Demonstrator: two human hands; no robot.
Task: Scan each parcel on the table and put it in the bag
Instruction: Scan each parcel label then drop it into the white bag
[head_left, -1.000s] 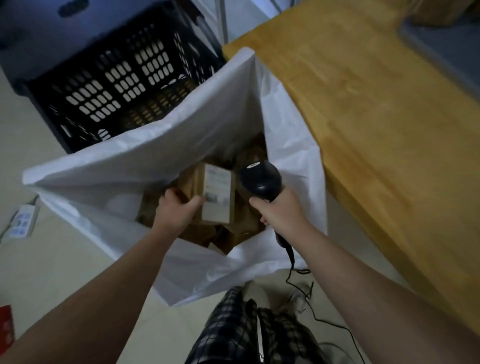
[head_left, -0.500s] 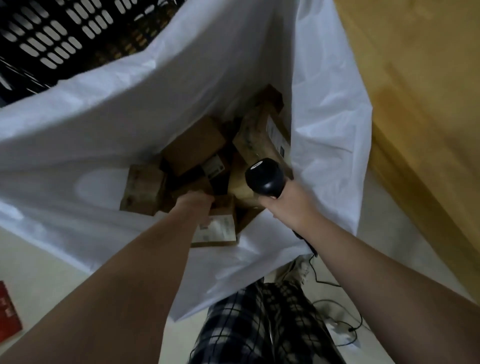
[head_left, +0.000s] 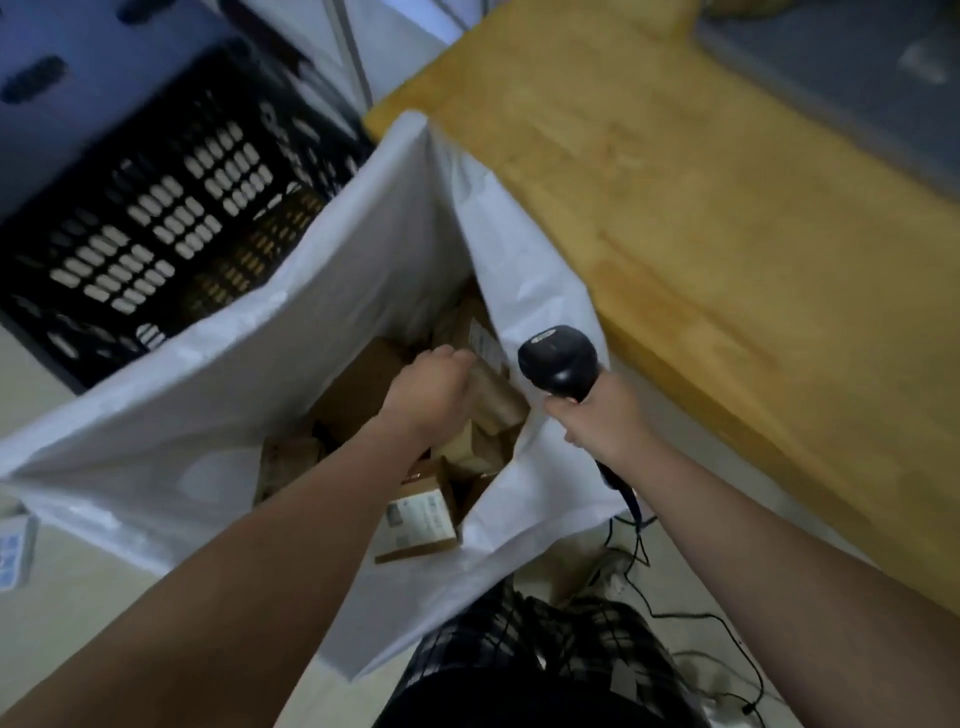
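Observation:
A large white bag (head_left: 249, 379) stands open on the floor with several cardboard parcels inside. A parcel with a white label (head_left: 415, 525) lies near the bag's near edge, free of my hands. My left hand (head_left: 431, 395) is inside the bag's mouth, back upward and fingers curled down beside a tan parcel (head_left: 501, 410); whether it grips anything is hidden. At the bag's right rim my right hand (head_left: 597, 421) holds a black barcode scanner (head_left: 561, 364), head pointing up and away. No parcel shows on the visible part of the wooden table (head_left: 727, 249).
A black slotted crate (head_left: 156, 223) stands behind the bag on the left. The scanner's cable (head_left: 701, 618) trails over the floor by my plaid trouser leg (head_left: 545, 660). A grey mat (head_left: 857, 78) lies at the table's far right. A power strip (head_left: 13, 551) sits at the left edge.
My left hand carried the labelled parcel into the bag, let it go, and has risen toward the bag's mouth. The view has swung back up toward the table. The scanner stayed in my right hand.

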